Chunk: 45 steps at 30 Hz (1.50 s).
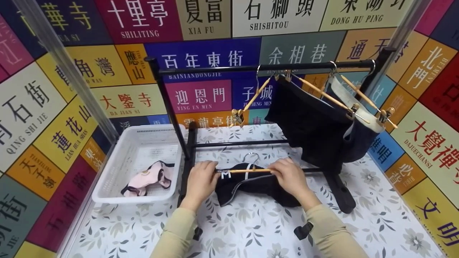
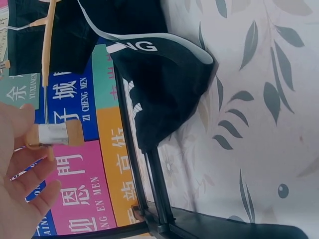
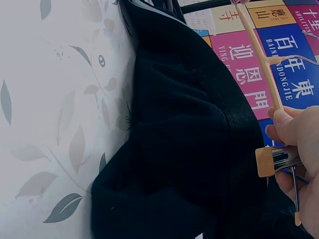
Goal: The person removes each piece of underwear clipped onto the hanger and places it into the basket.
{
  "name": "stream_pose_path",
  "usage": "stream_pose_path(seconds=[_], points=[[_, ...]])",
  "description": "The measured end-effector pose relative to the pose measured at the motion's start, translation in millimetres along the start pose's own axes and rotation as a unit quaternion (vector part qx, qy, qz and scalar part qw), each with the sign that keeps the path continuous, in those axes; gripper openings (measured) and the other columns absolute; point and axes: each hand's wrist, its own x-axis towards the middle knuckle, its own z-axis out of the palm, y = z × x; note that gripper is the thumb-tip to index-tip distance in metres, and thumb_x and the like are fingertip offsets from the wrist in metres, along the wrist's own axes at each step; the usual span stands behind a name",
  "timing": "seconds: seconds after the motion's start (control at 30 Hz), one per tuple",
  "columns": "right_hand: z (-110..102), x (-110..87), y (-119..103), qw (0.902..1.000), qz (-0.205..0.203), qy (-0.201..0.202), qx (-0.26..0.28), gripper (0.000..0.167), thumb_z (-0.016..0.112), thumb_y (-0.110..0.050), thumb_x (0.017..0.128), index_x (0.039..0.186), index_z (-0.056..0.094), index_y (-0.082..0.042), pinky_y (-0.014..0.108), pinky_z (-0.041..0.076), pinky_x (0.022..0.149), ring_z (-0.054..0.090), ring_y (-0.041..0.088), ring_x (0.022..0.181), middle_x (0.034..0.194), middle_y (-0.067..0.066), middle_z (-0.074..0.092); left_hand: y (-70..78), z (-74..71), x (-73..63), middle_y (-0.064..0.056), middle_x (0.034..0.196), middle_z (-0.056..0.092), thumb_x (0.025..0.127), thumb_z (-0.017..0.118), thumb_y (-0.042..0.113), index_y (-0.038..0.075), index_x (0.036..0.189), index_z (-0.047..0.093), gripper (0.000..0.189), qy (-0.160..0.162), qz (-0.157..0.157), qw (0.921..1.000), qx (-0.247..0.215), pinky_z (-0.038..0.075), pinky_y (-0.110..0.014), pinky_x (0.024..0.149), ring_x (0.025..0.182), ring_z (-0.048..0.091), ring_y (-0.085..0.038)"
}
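Note:
A wooden clip hanger (image 1: 251, 171) with a metal hook is held level between both hands, over black shorts (image 1: 251, 190) with white lettering at the waistband. My left hand (image 1: 200, 182) pinches the clip (image 2: 54, 134) at one end; the left wrist view shows that clip apart from the shorts. At the other end my right hand (image 1: 289, 176) grips the bar and clip, thumb along the wood. The right wrist view has this clip (image 3: 265, 162) overlapping the edge of the dark waistband. The shorts lie spread and rumpled on the table, partly covered by the hands.
A black rack (image 1: 222, 70) stands behind the hands, its feet on the leaf-patterned table (image 1: 229, 233). Dark garments (image 1: 308, 122) hang from clip hangers at its right; another hanger end (image 1: 238, 116) juts left. At left, a white basket (image 1: 107, 181) holds a pink garment (image 1: 148, 178).

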Motion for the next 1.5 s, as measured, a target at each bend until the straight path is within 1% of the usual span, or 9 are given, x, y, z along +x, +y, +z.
stream_pose_path(seconds=[0.2,0.37,0.47,0.67,0.8,0.93,1.13,1.33,1.5], points=[[0,1.7,-3,1.0000,-0.002,0.000,-0.002,0.017,0.080,-0.005,0.080,0.092,0.074,-0.014,0.040,0.049,0.070,0.060,0.023,0.081,0.088,-0.002,0.069,6.8,0.7,3.9,-0.009,0.116,0.066,0.084,0.077,0.018,0.007,0.123,0.065,0.041,0.004,0.006,1.0000,0.004,0.046,-0.049,0.091,0.108,0.059,-0.031],[2,1.8,-5,1.0000,-0.005,-0.002,-0.004,0.015,0.080,-0.006,0.080,0.092,0.074,-0.014,0.040,0.049,0.072,0.060,0.023,0.082,0.087,-0.003,0.069,13.1,2.3,7.0,-0.008,0.118,0.066,0.087,0.074,0.023,0.009,0.123,0.065,0.040,-0.016,0.008,0.9998,0.011,0.044,-0.048,0.095,0.110,0.058,-0.029],[3,1.4,-5,1.0000,-0.006,-0.002,-0.004,0.015,0.080,-0.007,0.080,0.092,0.074,-0.015,0.040,0.049,0.075,0.060,0.023,0.083,0.087,-0.003,0.069,16.4,4.5,7.5,-0.007,0.118,0.066,0.088,0.074,0.024,0.010,0.123,0.066,0.039,-0.025,0.013,0.9995,0.013,0.044,-0.049,0.095,0.110,0.058,-0.029],[4,1.2,-5,1.0000,-0.007,0.006,-0.002,0.016,0.080,-0.006,0.079,0.091,0.074,-0.015,0.040,0.049,0.076,0.060,0.023,0.082,0.088,-0.002,0.069,22.6,10.1,7.5,-0.006,0.117,0.066,0.087,0.074,0.025,0.011,0.120,0.067,0.037,-0.021,0.034,0.9990,0.022,0.043,-0.051,0.094,0.107,0.059,-0.029],[5,1.9,-6,0.9999,-0.014,0.004,-0.001,0.015,0.080,-0.007,0.079,0.091,0.074,-0.013,0.040,0.048,0.075,0.060,0.023,0.081,0.087,-0.002,0.069,26.1,13.2,6.6,-0.004,0.116,0.066,0.088,0.073,0.029,0.013,0.120,0.068,0.036,-0.023,0.037,0.9988,0.024,0.042,-0.049,0.093,0.107,0.058,-0.027],[4,1.8,-8,0.9999,-0.015,-0.003,-0.004,0.015,0.080,-0.007,0.080,0.092,0.074,-0.014,0.040,0.048,0.073,0.060,0.024,0.081,0.087,-0.002,0.069,29.0,15.6,5.2,-0.003,0.115,0.067,0.089,0.073,0.029,0.014,0.118,0.068,0.034,-0.026,0.040,0.9985,0.027,0.041,-0.048,0.092,0.106,0.059,-0.026],[4,1.0,-10,0.9999,-0.014,-0.003,0.002,0.014,0.079,-0.007,0.080,0.092,0.074,-0.014,0.039,0.049,0.072,0.060,0.023,0.082,0.088,-0.002,0.069,30.2,19.7,3.3,-0.001,0.109,0.068,0.088,0.073,0.027,0.016,0.115,0.069,0.030,-0.020,0.038,0.9984,0.037,0.041,-0.047,0.089,0.103,0.059,-0.025],[4,0.1,-11,0.9998,-0.017,0.000,0.005,0.014,0.079,-0.007,0.081,0.092,0.074,-0.014,0.038,0.049,0.073,0.060,0.023,0.081,0.089,-0.002,0.070,31.4,22.5,2.7,-0.001,0.100,0.069,0.085,0.077,0.022,0.015,0.108,0.071,0.025,0.001,0.035,0.9991,0.026,0.041,-0.050,0.087,0.096,0.059,-0.025],[4,-1.0,-11,0.9999,-0.010,-0.005,0.007,0.015,0.079,-0.006,0.081,0.092,0.074,-0.014,0.039,0.049,0.076,0.061,0.023,0.083,0.090,-0.002,0.070,32.5,22.5,2.0,0.000,0.094,0.070,0.086,0.075,0.020,0.015,0.101,0.073,0.015,0.002,0.025,0.9995,0.018,0.040,-0.051,0.089,0.090,0.059,-0.024]])
